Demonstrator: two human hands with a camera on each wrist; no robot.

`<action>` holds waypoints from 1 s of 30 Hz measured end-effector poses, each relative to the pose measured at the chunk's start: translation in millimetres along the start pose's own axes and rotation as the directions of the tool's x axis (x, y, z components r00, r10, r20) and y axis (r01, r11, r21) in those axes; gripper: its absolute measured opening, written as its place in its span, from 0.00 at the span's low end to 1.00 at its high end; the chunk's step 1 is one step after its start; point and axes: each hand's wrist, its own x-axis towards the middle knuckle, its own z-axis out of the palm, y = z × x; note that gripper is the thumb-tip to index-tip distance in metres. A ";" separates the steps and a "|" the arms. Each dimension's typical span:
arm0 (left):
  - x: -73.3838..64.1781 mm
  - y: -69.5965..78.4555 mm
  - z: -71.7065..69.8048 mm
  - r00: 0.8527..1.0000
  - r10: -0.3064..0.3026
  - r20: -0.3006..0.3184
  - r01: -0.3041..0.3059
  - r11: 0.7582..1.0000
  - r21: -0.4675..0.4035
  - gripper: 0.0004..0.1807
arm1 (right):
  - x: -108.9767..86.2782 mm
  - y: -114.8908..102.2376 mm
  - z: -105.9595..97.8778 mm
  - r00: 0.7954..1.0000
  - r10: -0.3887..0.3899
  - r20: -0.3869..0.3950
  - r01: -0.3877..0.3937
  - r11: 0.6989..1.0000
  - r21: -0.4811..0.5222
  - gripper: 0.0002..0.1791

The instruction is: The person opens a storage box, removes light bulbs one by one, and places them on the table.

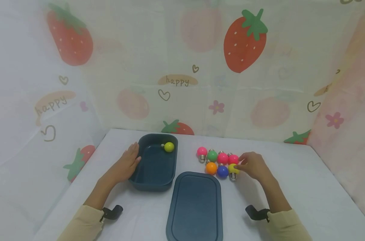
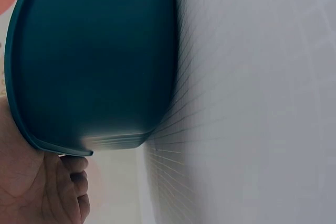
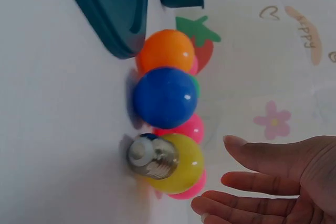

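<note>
My left hand [image 1: 128, 164] lies along the left rim of a dark blue-green bin [image 1: 153, 188], its fingers extended in the head view. Inside the bin, near its far right corner, is a yellow light bulb [image 1: 169, 147]. Over on the right, my right hand [image 1: 254, 165] is at another yellow bulb [image 1: 232, 168], whose metal base points toward me. Seen from the right wrist, the thumb and fingers [image 3: 262, 182] spread apart with a gap to that yellow bulb [image 3: 181, 163]. Beside it are a blue bulb [image 1: 222, 171] and an orange bulb [image 1: 211, 168].
Behind these sit a green bulb [image 1: 212, 156] and three pink bulbs, one at the left end [image 1: 202, 152]. A dark blue-green lid [image 1: 197, 207] lies flat on the white table [image 1: 297, 180], close to the bin. Strawberry-printed cloth [image 1: 182, 103] hangs around the back and sides.
</note>
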 end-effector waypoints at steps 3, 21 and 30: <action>0.2 0.1 -0.2 1.000 0.000 0.001 0.000 1.000 0.001 0.34 | -3.9 -4.3 -2.1 0.999 -0.019 -0.028 0.019 1.000 0.018 0.22; -1.0 0.8 0.5 1.000 -0.009 0.006 0.009 1.000 -0.006 0.35 | -23.1 -38.3 -9.4 0.994 -0.089 -0.058 0.091 0.996 0.016 0.22; 1.4 -2.1 1.8 1.000 -0.022 0.014 0.021 1.000 0.015 0.35 | -28.5 -51.7 -10.8 0.992 -0.107 -0.059 0.108 0.994 0.012 0.23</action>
